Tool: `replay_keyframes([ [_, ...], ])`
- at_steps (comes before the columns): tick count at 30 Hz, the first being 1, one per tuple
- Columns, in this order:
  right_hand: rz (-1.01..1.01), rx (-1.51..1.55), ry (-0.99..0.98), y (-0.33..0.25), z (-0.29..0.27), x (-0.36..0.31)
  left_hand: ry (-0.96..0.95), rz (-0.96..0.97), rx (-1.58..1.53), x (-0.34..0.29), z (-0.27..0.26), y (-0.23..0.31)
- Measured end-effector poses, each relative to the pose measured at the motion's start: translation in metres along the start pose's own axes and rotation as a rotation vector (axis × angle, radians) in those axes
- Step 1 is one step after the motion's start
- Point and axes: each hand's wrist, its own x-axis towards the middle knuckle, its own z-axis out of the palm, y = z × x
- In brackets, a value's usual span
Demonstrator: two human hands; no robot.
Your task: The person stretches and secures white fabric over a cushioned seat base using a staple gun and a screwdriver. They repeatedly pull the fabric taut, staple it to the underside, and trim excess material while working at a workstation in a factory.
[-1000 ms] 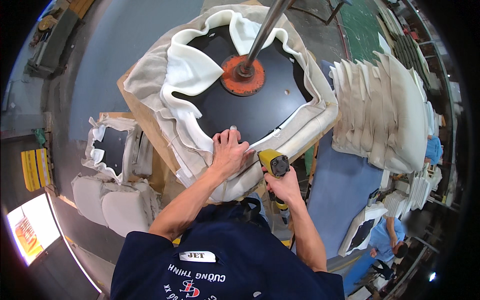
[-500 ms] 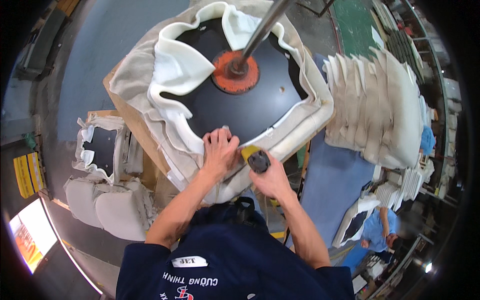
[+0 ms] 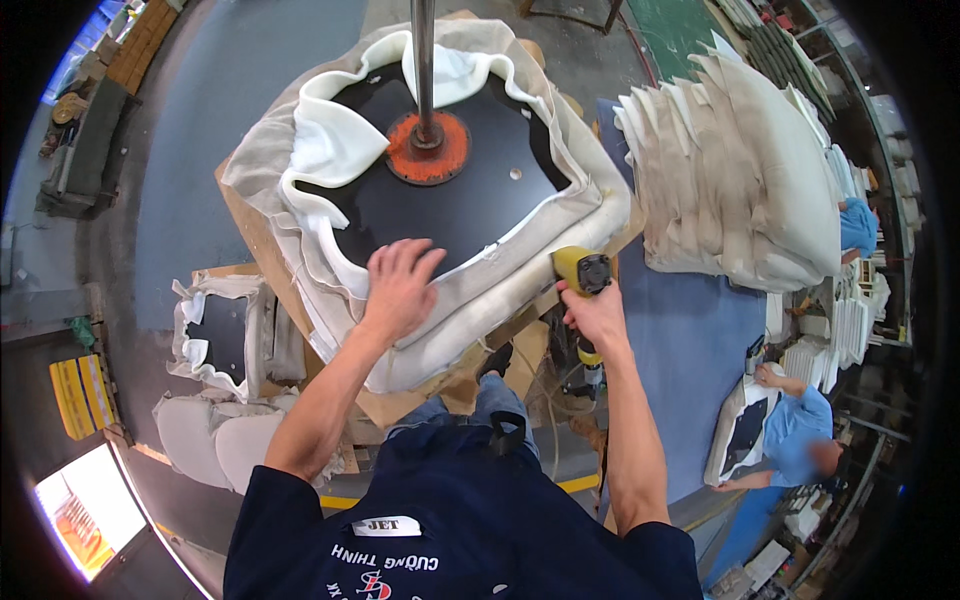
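Observation:
An upholstered seat cushion (image 3: 455, 330) lies underside up, its beige cover and white padding standing up round a black panel (image 3: 470, 225). Pressed against that panel is an orange round plate (image 3: 450, 165) at the foot of a metal rod (image 3: 424, 65). My left hand (image 3: 402, 290) rests over the near left edge of the cover, fingers spread, the tips reaching above the panel. In my right hand (image 3: 598, 315) is a yellow and black staple gun (image 3: 580, 268), held at the cushion's near right side. A hose hangs below it.
A tall stack of beige cushion covers (image 3: 735, 170) stands on a blue surface (image 3: 675, 370) to the right. Cushions (image 3: 225, 435) and another black-panelled seat (image 3: 215, 335) lie at left. A co-worker in a blue shirt (image 3: 795, 435) handles a similar seat (image 3: 740, 430) at lower right.
My right hand has moved the staple gun right and away from my left hand. My left hand has lifted its grip off the edge and spread its fingers. The whole view has shifted.

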Motion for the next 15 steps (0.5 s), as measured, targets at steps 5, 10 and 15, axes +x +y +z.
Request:
replay_keyframes([
  [5, 0.036, 0.211, -0.016, -0.005, -0.006, 0.024, -0.258, 0.472, 0.112, 0.046, 0.016, 0.041],
  [10, 0.014, 0.164, -0.051, -0.041, -0.001, 0.035, -0.301, 0.557, 0.142, 0.072, 0.047, 0.032],
  [15, 0.072, 0.014, -0.069, -0.057, 0.009, 0.047, -0.305, 0.431, 0.044, 0.077, 0.051, 0.035],
])
